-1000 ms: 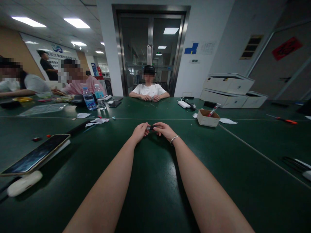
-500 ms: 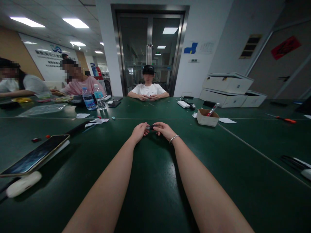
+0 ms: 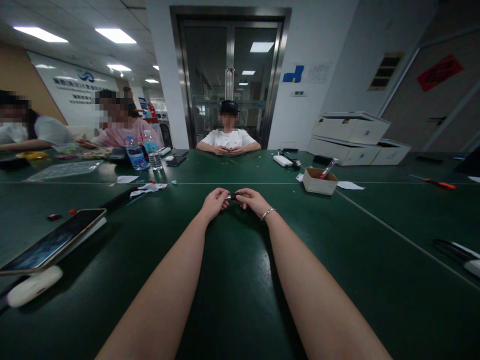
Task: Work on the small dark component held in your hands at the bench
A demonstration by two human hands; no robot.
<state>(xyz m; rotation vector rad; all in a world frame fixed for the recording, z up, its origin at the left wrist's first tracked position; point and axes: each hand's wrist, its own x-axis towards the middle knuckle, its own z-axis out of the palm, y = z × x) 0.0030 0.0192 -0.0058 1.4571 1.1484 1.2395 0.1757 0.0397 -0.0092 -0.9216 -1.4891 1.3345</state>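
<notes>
Between my two hands is a small, slim black-and-silver object (image 3: 232, 197), held level just above the green table. The fingertips of my left hand (image 3: 216, 204) are pinched around its silver end. My right hand (image 3: 254, 202), with a silver bracelet at the wrist, grips the black end between thumb and fingers. Fingers cover much of the object, and it is too small to tell its exact kind.
A phone (image 3: 56, 237) and a white rounded device (image 3: 35, 286) lie at left. Ahead left stand two water bottles (image 3: 135, 154). An open small box (image 3: 320, 181) holds a tube. A screwdriver (image 3: 438, 183) lies far right, near stacked white boxes (image 3: 347, 135). A person sits opposite.
My hands have stayed nearly in place, still holding the small object. Less of its silver part shows between my fingers now. The whole view has shifted very slightly.
</notes>
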